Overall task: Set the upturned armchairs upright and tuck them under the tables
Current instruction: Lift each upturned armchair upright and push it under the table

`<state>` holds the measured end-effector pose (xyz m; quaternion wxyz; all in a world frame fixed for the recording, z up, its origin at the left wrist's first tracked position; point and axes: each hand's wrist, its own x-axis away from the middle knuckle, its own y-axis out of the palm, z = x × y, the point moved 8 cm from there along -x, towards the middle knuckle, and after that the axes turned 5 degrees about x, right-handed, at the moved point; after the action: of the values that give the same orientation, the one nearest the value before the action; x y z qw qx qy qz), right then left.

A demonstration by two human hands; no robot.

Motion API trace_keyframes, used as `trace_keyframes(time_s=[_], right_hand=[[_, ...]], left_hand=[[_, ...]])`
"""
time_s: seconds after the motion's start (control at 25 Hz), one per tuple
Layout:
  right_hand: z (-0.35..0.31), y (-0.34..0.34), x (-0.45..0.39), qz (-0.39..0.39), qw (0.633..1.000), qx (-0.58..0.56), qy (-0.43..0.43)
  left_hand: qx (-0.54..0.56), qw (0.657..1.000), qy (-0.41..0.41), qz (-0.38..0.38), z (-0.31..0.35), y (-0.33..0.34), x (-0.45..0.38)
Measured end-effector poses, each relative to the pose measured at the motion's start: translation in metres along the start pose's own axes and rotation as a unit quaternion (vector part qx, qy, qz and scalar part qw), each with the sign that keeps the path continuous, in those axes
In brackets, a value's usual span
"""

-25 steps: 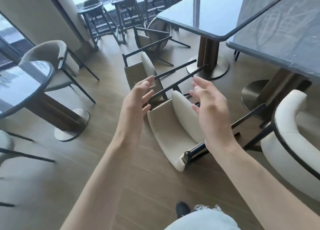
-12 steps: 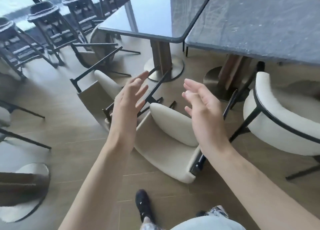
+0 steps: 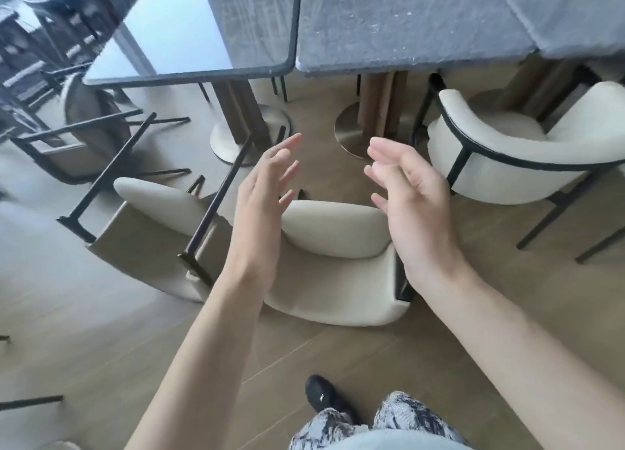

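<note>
A cream armchair [image 3: 334, 267] with a black metal frame lies upturned on the floor right in front of me, its legs pointing toward the tables. My left hand [image 3: 263, 196] hovers above its left side, fingers spread, touching nothing. My right hand [image 3: 412, 196] hovers above its right side, fingers loosely bent and empty. A second upturned armchair [image 3: 152, 226] lies just to the left. A third [image 3: 88, 135] lies further back left. Two dark grey tables, the left table [image 3: 189, 36] and the middle table [image 3: 406, 26], stand beyond.
An upright cream armchair [image 3: 527, 152] stands at the right, partly under the tables. Round metal table bases [image 3: 348, 135] sit on the wooden floor behind the fallen chair. Dark high chairs [image 3: 44, 20] line the far left. My black shoe [image 3: 324, 399] is below.
I have stepped nearer and turned right, so the nearest upturned armchair now lies directly below my hands. Both hands stay empty and have moved over its two sides.
</note>
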<state>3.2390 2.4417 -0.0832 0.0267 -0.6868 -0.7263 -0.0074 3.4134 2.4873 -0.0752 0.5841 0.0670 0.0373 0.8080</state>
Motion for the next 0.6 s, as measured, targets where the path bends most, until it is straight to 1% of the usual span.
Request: trace_keyframes(time_s=[0.12, 0.28, 0.44, 0.6], right_hand=[[-0.001, 0.006, 0.023, 0.021, 1.0, -0.005, -0.002], [0.002, 0.009, 0.065, 0.024, 1.0, 0.007, 0.001], [-0.005, -0.002, 0.108, 0.039, 0.999, -0.012, -0.012], [-0.001, -0.017, 0.153, 0.046, 0.998, -0.029, -0.01]], left_hand=[[0.002, 1.0, 0.001, -0.014, -0.003, -0.009, 0.008], [-0.001, 0.999, -0.002, -0.035, -0.006, -0.01, 0.032], [0.003, 0.999, -0.007, -0.05, -0.007, -0.008, 0.066], [0.008, 0.999, -0.003, -0.048, -0.013, -0.01, 0.109]])
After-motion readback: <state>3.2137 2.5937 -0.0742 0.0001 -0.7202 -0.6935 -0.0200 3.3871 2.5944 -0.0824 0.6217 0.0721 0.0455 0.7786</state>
